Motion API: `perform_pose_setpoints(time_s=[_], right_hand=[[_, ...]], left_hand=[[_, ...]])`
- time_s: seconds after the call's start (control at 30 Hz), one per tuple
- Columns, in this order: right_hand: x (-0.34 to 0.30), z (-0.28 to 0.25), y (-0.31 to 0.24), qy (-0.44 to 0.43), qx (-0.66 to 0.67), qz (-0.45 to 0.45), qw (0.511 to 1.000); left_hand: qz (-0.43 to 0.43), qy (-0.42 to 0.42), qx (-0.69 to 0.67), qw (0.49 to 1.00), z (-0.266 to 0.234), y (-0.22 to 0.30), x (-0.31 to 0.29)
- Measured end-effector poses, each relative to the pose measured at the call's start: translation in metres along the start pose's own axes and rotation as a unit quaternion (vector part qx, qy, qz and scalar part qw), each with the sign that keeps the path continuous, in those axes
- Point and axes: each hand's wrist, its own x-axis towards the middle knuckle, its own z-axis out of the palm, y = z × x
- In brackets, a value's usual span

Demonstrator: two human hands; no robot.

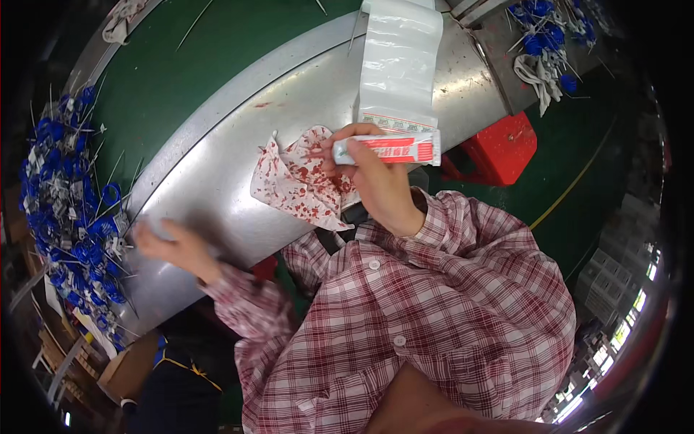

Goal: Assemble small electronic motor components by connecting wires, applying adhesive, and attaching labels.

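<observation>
Head view: a small white-and-red flat plastic packet, judged light and pliable, is clamped at its left end by the right hand above the steel bench. The left hand is blurred; its state cannot be told.

Brushed metal bench: dull grey sheet, scuffed, with a soft sheen and faint red smears. Beside its outer edge runs a matt green belt — smooth, rubbery-looking. On the bench lies a thin white cloth or paper wipe, crumpled and blotched with red. Just above the wipe, a glossy translucent plastic strip of bags hangs over the bench. The right hand grips a small smooth plastic tube, white and red, slightly shiny. Left of the bench — a heap of glossy blue plastic seals with thin metal wires. The sleeves are soft woven check cloth, matt. A red plastic stool stands right of the bench.
</observation>
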Motion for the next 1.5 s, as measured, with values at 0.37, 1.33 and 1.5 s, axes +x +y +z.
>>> perform_pose_setpoints(time_s=[0.37,1.33,1.5], right_hand=[[-0.004,-0.007,0.023,0.016,0.045,0.06,0.997],[-0.008,-0.096,-0.138,-0.155,0.783,0.098,0.594],[-0.023,-0.108,-0.15,-0.192,0.805,0.104,0.551]], left_hand=[[-0.083,-0.314,-0.405,0.855,-0.002,0.1,-0.062],[0.365,-0.189,-0.071,0.909,0.025,0.243,0.028],[0.628,-0.291,-0.211,0.69,0.092,0.36,0.013]])
